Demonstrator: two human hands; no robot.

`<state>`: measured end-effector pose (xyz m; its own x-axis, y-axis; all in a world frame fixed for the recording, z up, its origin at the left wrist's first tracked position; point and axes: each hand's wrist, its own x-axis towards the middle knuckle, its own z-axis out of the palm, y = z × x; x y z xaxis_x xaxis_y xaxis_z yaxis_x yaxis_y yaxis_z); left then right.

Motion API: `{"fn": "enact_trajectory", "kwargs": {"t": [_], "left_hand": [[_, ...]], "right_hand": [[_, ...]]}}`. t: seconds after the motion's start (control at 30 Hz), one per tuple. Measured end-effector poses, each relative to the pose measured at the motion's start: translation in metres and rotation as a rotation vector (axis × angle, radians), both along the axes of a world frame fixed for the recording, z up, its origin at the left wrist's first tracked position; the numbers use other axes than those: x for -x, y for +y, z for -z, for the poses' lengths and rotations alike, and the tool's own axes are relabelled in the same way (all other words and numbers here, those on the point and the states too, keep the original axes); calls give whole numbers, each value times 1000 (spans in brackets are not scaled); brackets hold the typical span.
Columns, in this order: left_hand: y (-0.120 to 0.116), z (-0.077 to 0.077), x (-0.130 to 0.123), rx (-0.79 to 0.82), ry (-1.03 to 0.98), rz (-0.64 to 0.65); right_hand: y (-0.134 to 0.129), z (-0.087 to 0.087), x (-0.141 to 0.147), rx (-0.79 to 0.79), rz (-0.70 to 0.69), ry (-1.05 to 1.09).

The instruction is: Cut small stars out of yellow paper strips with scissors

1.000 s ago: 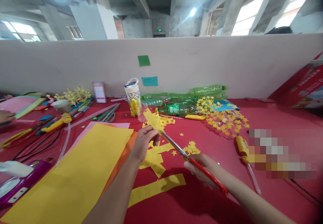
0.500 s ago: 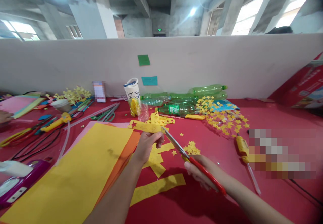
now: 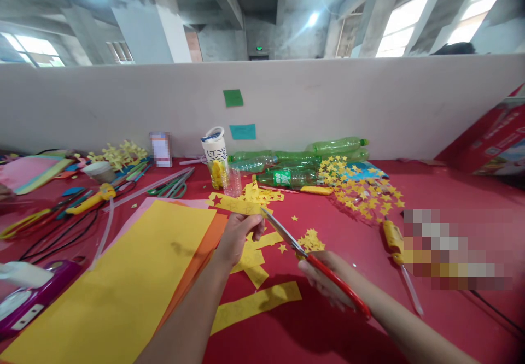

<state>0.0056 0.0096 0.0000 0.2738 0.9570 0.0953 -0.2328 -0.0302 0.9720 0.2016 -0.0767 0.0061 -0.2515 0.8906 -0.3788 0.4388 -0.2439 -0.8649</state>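
Note:
My left hand pinches a yellow paper strip that has a star-shaped hole near its left end and faint drawn lines. In my right hand is a pair of red-handled scissors, its blade tips at the strip's right end. The blades look nearly closed. Below the hands lie more yellow paper pieces and a long yellow strip. A small pile of yellow paper stars rests just beyond the scissors.
Yellow sheets over orange ones cover the left front. Green plastic bottles lie by the partition, near a white patterned cup. Many stars spread at the right, beside a yellow glue gun. A purple power strip sits far left.
The scissors' tips have shifted slightly left along the strip's end, and the red handle has swung a little. My left hand holds nearly still.

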Motion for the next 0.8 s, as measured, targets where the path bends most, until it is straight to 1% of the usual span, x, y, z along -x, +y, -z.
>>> {"fn": "enact_trajectory", "kwargs": {"t": [0.13,0.23,0.4,0.5,0.63,0.7,0.8], "left_hand": [[0,0,1,-4,-5,9],[0,0,1,3,5,3],[0,-2,0,18,3,-9],[1,-3,0,2,-32,-35],[2,-4,-1,-21,-60,-88],[2,-5,-1,-34,-54,-112],[2,-6,-1,-82,-9,-116]], "right_hand": [[0,2,-1,-17,4,-33],[0,3,-1,-23,-8,-13],[0,2,0,-2,27,-32],[0,1,1,15,41,-22],[1,3,1,0,18,9],[1,5,0,-4,11,12],[0,8,-1,-31,-2,19]]}}
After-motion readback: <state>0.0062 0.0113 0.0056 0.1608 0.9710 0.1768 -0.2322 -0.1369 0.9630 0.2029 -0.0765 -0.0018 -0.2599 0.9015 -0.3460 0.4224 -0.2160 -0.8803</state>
